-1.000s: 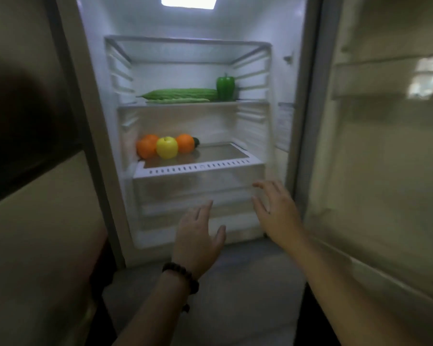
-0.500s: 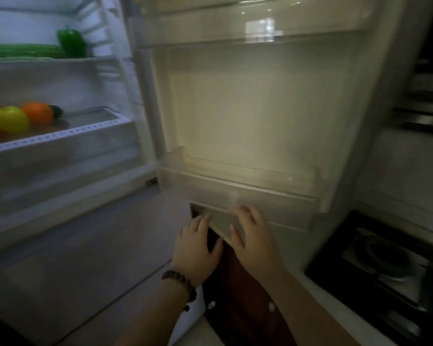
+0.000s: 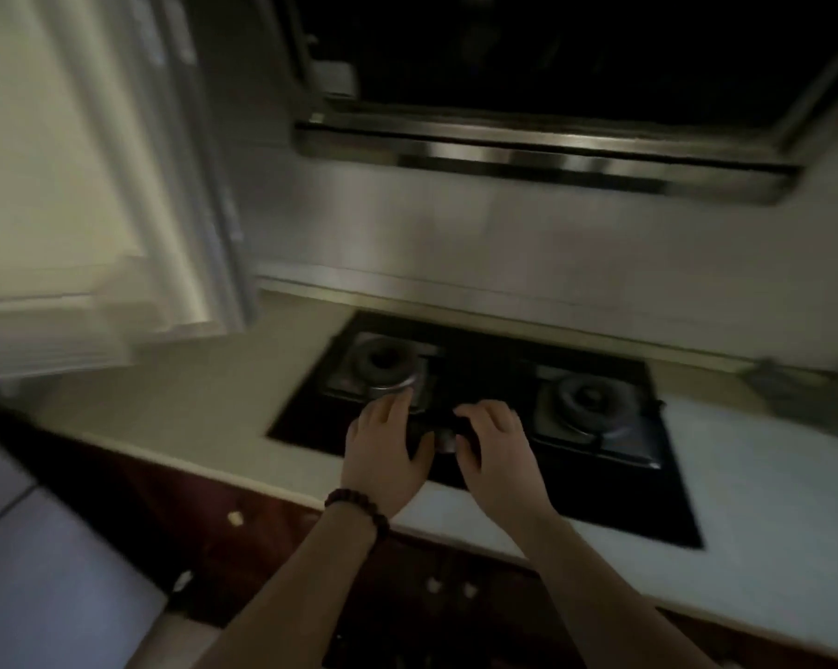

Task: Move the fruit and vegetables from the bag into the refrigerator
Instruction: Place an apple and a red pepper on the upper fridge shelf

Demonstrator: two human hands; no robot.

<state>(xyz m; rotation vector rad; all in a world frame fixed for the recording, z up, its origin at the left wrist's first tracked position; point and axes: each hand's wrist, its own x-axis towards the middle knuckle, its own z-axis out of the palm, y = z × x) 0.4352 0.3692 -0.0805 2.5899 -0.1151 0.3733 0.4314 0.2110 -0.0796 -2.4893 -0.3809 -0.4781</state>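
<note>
My left hand (image 3: 388, 456), with a dark bead bracelet on its wrist, and my right hand (image 3: 496, 456) hang side by side in front of me, fingers spread and holding nothing. Both are above the front edge of a black gas hob (image 3: 494, 490) set into a pale counter (image 3: 190, 403). The open refrigerator door (image 3: 69, 185) fills the upper left, seen from its inner side and blurred. Neither the bag, the fruit and vegetables nor the refrigerator's shelves are in view.
The hob has two round burners (image 3: 383, 366) (image 3: 588, 400) and a knob (image 3: 445, 439) between my hands. A dark range hood (image 3: 552, 152) hangs above it against a pale wall. Dark red cabinet fronts (image 3: 214, 514) run under the counter. Grey floor (image 3: 45, 572) lies at lower left.
My view has swung right, from the refrigerator's shelves past its open door to the counter and hob. Both hands stayed open and empty in front of me.
</note>
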